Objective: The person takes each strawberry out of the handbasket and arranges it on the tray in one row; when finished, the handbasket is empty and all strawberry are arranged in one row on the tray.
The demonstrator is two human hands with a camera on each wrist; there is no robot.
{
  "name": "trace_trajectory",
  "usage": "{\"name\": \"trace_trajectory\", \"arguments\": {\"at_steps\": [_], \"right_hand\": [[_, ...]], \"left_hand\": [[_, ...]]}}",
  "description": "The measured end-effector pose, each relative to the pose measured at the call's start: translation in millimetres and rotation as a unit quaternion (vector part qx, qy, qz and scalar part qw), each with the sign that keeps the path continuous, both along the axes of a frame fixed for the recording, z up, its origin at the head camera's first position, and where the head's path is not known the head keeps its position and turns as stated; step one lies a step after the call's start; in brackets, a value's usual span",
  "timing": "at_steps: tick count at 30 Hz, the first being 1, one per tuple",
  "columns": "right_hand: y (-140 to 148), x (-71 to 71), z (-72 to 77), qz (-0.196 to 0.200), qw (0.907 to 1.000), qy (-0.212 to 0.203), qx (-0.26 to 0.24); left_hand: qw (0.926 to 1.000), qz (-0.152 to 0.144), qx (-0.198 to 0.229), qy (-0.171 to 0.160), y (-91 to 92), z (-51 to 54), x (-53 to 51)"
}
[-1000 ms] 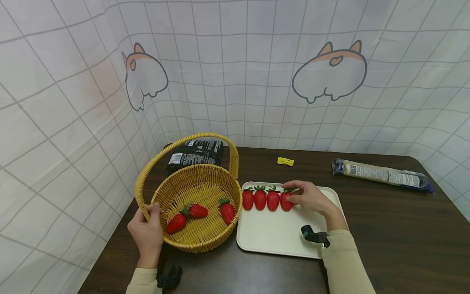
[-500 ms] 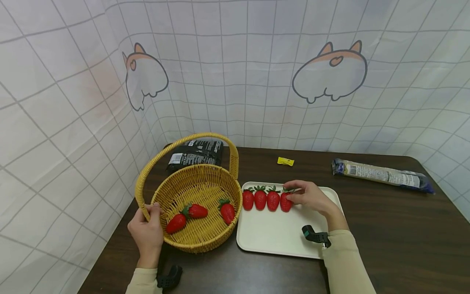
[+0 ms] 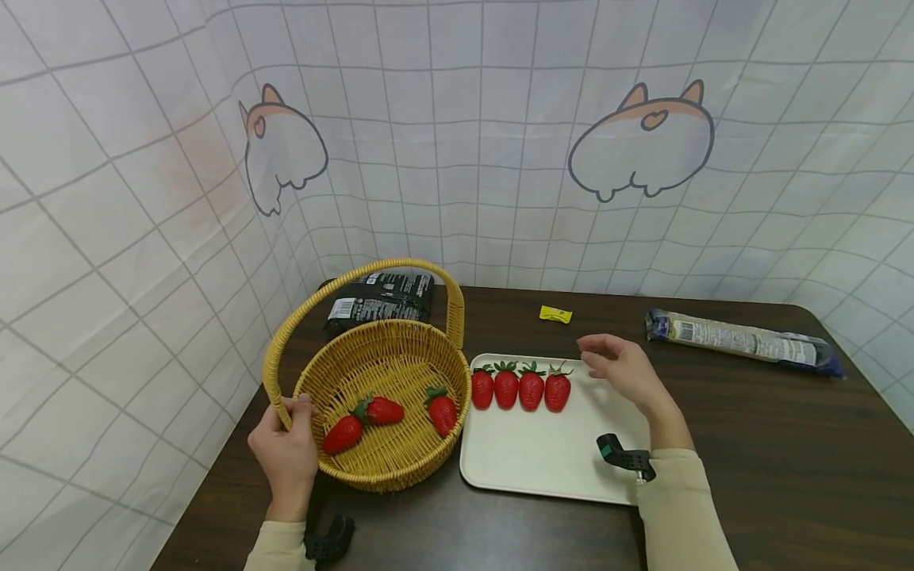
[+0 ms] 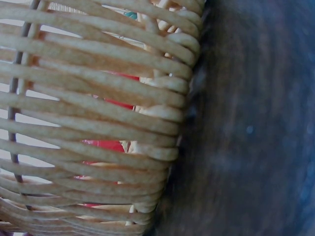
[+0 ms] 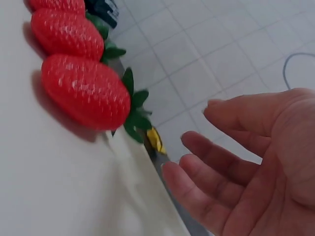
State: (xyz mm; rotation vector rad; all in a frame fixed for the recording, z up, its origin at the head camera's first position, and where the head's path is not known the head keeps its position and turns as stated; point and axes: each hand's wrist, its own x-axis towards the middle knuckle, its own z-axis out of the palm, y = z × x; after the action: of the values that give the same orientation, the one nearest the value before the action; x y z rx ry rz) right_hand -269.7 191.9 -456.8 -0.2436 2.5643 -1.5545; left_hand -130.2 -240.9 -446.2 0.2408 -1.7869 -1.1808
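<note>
My left hand (image 3: pixel 286 452) grips the left end of the handle of a yellow wicker basket (image 3: pixel 389 476), thumb at the rim. Three red strawberries lie inside, one of them a strawberry (image 3: pixel 442 412) by the right wall. In the left wrist view, the basket's weave (image 4: pixel 88 108) fills the left side, with red showing through gaps. A row of several strawberries lines the back edge of a white tray (image 3: pixel 550 460). My right hand (image 3: pixel 628 377) hovers over the tray's back right, apart from the row's last strawberry (image 5: pixel 86 92), fingers loosely bent and holding nothing.
Behind the basket sits a black package (image 3: pixel 382 297). A small yellow wrapped packet (image 3: pixel 555 314) lies beyond the tray. Toward the back right is a long plastic-wrapped pack (image 3: pixel 743 341). A gridded white curtain (image 3: pixel 500 159) hangs behind the dark table (image 3: pixel 785 460).
My right hand has let go of the strawberry at the row's right end and moved right, away from it. The left hand and the basket have stayed where they were.
</note>
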Motion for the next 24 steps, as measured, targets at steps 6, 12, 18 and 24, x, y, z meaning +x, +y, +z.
{"name": "trace_trajectory", "arguments": {"at_steps": [6,12,18,24], "right_hand": [[-29.1,5.2,17.9,0.026,0.9992,0.029,-0.009],[-64.9,18.8,42.2,0.113,0.9895,0.026,-0.086],[-100.7,33.4,51.2,0.161,0.9795,0.003,-0.121],[-142.5,42.6,50.1,0.218,0.9672,-0.010,-0.131]], "left_hand": [[1.0000,-0.001,0.004,-0.003,-11.1,-16.9,-6.4],[1.0000,-0.007,0.001,0.000,-15.9,-24.0,-11.0],[1.0000,-0.002,0.003,-0.004,-15.3,-24.7,-11.4],[0.9999,0.004,0.004,-0.008,-14.8,-26.5,-10.9]]}}
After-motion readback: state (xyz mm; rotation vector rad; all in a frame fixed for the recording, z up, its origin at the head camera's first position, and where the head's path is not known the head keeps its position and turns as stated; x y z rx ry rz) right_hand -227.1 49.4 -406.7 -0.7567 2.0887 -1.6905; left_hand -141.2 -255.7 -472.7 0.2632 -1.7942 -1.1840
